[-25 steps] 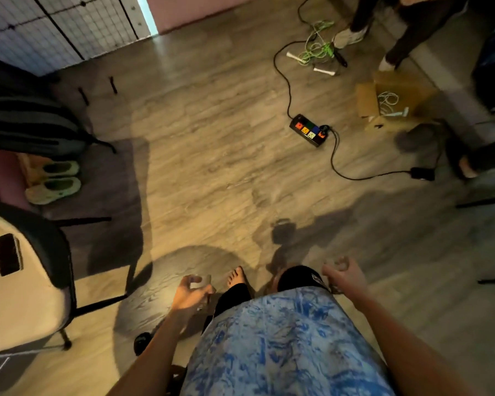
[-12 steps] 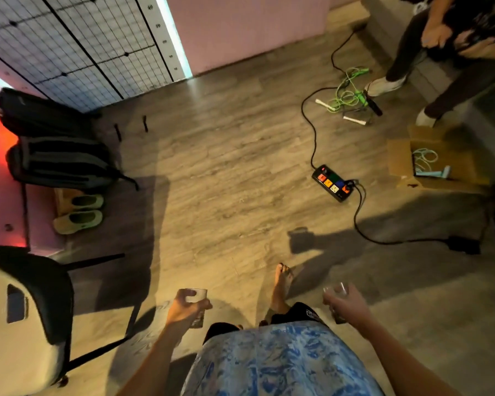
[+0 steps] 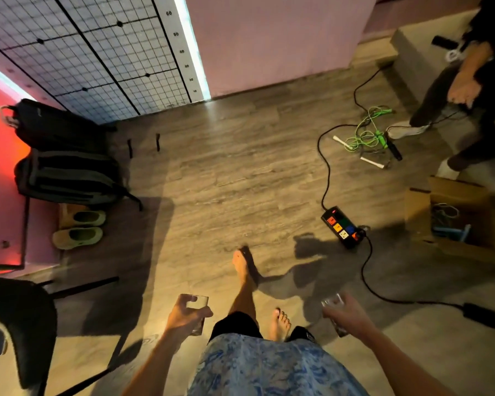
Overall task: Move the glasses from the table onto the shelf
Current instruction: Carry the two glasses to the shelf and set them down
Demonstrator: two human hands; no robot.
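I am walking barefoot over a wooden floor with a clear drinking glass in each hand. My left hand [image 3: 185,315] is wrapped around a short tumbler [image 3: 198,302], held upright low in the middle of the view. My right hand [image 3: 345,317] grips a second clear glass [image 3: 332,302], whose rim shows above my fingers; its lower part is hidden by the hand. Neither the table nor the shelf is in sight.
A power strip [image 3: 342,226] and its black cable [image 3: 366,275] lie on the floor ahead to the right, beside an open cardboard box [image 3: 417,212]. A person [image 3: 466,90] sits at the far right. Bags [image 3: 66,178], slippers [image 3: 77,237] and a chair [image 3: 15,318] stand at the left.
The view has tilted up and moved forward across the floor. My left foot has stepped ahead. Both hands still hold their glasses at about the same height.
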